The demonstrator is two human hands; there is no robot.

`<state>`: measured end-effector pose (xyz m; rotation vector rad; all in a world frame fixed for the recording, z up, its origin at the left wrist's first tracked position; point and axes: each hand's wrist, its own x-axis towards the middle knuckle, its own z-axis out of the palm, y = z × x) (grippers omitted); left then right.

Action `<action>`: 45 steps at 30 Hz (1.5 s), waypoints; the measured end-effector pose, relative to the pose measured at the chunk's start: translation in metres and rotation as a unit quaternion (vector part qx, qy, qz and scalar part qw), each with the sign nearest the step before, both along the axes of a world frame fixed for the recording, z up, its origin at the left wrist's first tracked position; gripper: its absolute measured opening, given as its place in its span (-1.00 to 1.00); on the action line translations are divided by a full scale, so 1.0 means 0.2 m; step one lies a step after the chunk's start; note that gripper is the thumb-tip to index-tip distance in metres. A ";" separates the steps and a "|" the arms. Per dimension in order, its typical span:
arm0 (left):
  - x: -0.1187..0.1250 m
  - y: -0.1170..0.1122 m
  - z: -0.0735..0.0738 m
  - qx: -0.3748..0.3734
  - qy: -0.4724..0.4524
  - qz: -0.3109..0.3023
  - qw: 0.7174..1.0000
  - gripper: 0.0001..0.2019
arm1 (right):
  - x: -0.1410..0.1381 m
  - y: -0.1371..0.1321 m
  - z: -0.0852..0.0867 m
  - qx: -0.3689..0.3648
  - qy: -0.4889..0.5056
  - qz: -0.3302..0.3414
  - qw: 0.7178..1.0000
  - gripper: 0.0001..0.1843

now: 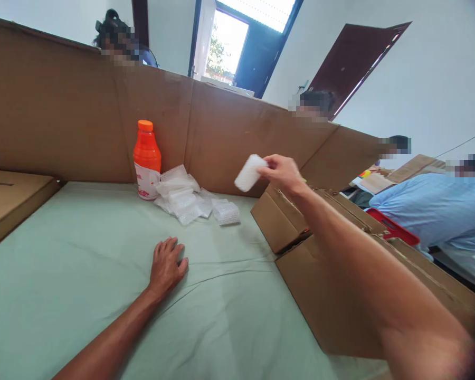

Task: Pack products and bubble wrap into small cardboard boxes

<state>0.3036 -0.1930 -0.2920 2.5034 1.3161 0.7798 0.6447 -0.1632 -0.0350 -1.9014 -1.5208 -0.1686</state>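
My right hand point(281, 171) is raised above the far right of the table, its fingers pinching one end of a small bubble-wrap packet point(248, 173). What lies inside that white wrapping does not show. My left hand point(167, 266) rests palm down on the green cloth point(83, 274), fingers stretched out and nothing in them. Beyond the left hand lies a loose pile of bubble-wrap pieces point(184, 198), with a thicker rolled piece point(227, 213) at its right end. An orange bottle point(146, 161) with an orange cap and a white label stands upright beside the pile.
Open-topped cardboard boxes point(320, 295) line the right side, under my right forearm. A tall cardboard partition point(225, 132) closes off the back. At the left edge sits a flat cardboard box point(16, 198). Beyond the partition are several people, one in a light-blue shirt point(439, 208).
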 end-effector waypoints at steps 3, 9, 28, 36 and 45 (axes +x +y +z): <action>0.00 0.00 0.00 0.000 -0.001 -0.001 1.000 -0.69 | -0.13 0.20 -0.09 -0.088 0.019 0.042 0.995 -0.53; 0.01 0.00 0.00 -0.016 -0.010 0.004 1.000 -0.71 | -0.09 0.18 -0.38 -0.247 -0.039 0.088 0.964 -0.52; 0.02 0.00 0.02 -0.030 -0.009 0.013 0.999 -0.70 | -0.14 0.30 -0.60 -0.072 -0.004 -0.041 0.997 -0.47; 0.03 0.01 0.04 -0.058 0.000 0.012 0.998 -0.69 | -0.68 0.62 -0.67 -0.181 -0.069 0.111 0.975 -0.26; 0.02 0.00 0.03 -0.059 -0.006 0.008 0.998 -0.68 | -0.72 0.59 -0.68 -0.222 -0.102 0.110 0.964 -0.27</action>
